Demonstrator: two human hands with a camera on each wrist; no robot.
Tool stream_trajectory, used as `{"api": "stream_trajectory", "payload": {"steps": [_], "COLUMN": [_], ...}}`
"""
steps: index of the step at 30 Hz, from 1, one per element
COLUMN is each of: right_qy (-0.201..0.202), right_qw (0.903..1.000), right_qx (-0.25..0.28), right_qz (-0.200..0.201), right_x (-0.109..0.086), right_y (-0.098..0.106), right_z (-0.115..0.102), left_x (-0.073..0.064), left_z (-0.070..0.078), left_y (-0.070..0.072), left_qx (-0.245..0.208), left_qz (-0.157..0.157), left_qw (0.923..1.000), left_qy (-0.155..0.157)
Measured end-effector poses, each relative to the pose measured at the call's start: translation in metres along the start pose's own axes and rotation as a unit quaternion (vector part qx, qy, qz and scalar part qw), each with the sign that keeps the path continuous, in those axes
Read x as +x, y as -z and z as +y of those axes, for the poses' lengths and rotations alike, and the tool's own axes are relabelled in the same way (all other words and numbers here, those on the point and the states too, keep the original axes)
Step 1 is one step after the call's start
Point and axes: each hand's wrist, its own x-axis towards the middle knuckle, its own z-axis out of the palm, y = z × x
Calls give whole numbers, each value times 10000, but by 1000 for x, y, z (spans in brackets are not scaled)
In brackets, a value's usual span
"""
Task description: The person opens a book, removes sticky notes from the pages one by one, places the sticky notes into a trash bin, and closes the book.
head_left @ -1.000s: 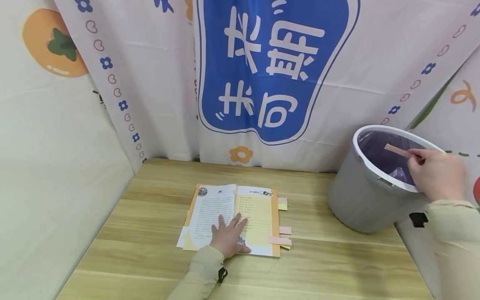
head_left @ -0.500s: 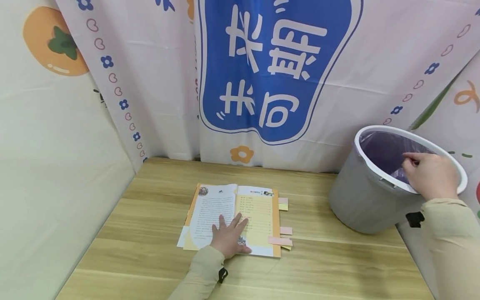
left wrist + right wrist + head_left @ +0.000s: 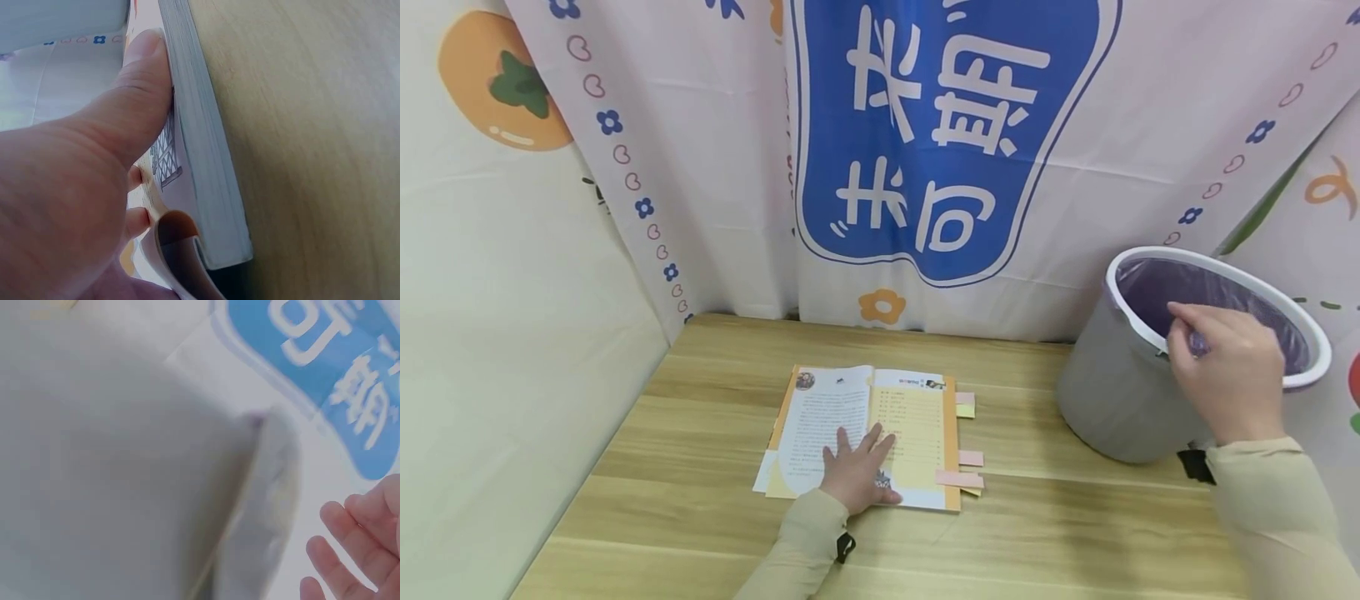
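Observation:
An open book (image 3: 913, 417) lies on the wooden table, its left page white and its right page yellow with an orange border. My left hand (image 3: 853, 479) rests across the lower middle of it with fingers spread. In the left wrist view, the thumb (image 3: 134, 100) lies along the page beside the thick page block (image 3: 203, 150). My right hand (image 3: 1232, 367) is over the near rim of a grey trash bin (image 3: 1112, 400). Its loosely bent fingers (image 3: 359, 550) hold nothing in the right wrist view. Pink sticky tabs (image 3: 961, 480) stick out from the book's right edge.
A purple liner (image 3: 1157, 287) lines the bin, which stands at the table's back right and has a white rim (image 3: 1311, 333). Behind the table (image 3: 715, 417) hangs a white printed curtain (image 3: 730, 167) with a blue sign. Pale fabric (image 3: 512, 350) closes off the left side.
The right hand held a pink strip over the bin a second ago; the strip is gone from its fingers. That hand has moved left and back towards me. The left hand stays on the book.

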Motion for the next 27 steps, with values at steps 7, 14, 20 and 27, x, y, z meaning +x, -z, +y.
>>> {"api": "stream_trajectory", "payload": {"steps": [7,14,20,27], "right_qy": [481,917,1071,1014], "right_qw": [9971,9916,9850,9742], "right_qx": [576,879,1161,1260], "right_qz": [101,-237,-691,-1576], "right_x": [-26,-53,-88,-137], "right_y": [-14,-34,-57,-82], "right_z": [-37,-51,-59,-75], "left_x": [-1,-1,0,2], "left_z": [1,2,1,0], "left_y": [3,4,5,2], "left_qx": [13,-15,-38,-12], "left_qz": [-26,-54,-49,-36], "left_qw": [10000,10000,10000,10000], "left_qy": [-2,-16,-1,-7]}}
